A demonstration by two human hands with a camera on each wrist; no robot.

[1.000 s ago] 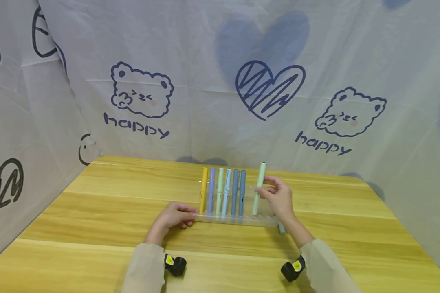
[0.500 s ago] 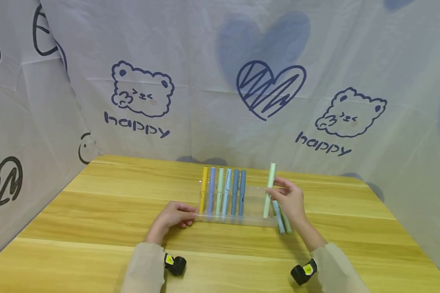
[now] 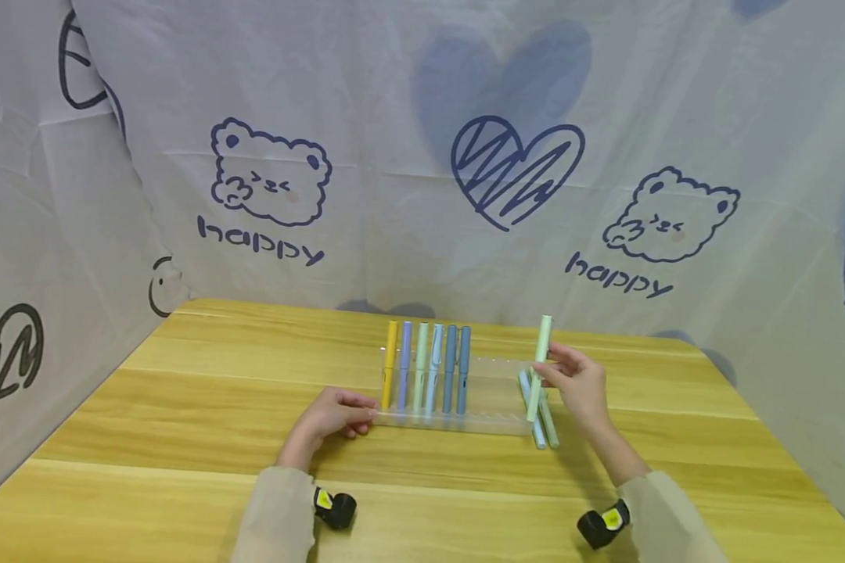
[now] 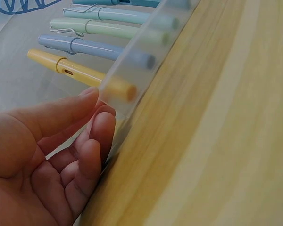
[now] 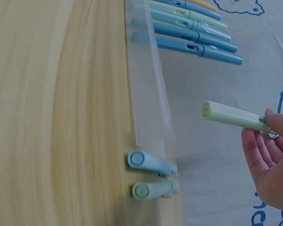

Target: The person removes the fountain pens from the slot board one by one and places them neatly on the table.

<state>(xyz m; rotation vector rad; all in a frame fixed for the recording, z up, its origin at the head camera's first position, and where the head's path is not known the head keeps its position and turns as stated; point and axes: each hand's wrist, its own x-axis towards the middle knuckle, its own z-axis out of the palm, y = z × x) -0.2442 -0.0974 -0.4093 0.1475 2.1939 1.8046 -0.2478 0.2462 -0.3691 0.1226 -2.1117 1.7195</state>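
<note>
My left hand (image 3: 334,414) grips the left end of a clear plastic pen rack (image 3: 496,424), thumb at its front lip and fingers curled below in the left wrist view. Several capped pens stand side by side in the rack's left part: a yellow pen (image 4: 78,70), a purple one, a light green one, a light blue one and two darker blue pens (image 5: 198,49). My right hand (image 3: 576,383) pinches another light green pen (image 3: 542,344) between thumb and fingers. That pen is nearly upright by the rack's right end, its lower end apart from the rack in the right wrist view.
Beside the rack's right end, a light blue pen (image 5: 151,162) and a green pen (image 5: 155,189) lie on the wooden table (image 3: 422,485). A white cloth (image 3: 394,195) with bear and heart drawings hangs behind the table.
My right hand has moved right with the light green pen, from over the rack's slots to its right end, uncovering the two loose pens. My left hand stays on the rack.
</note>
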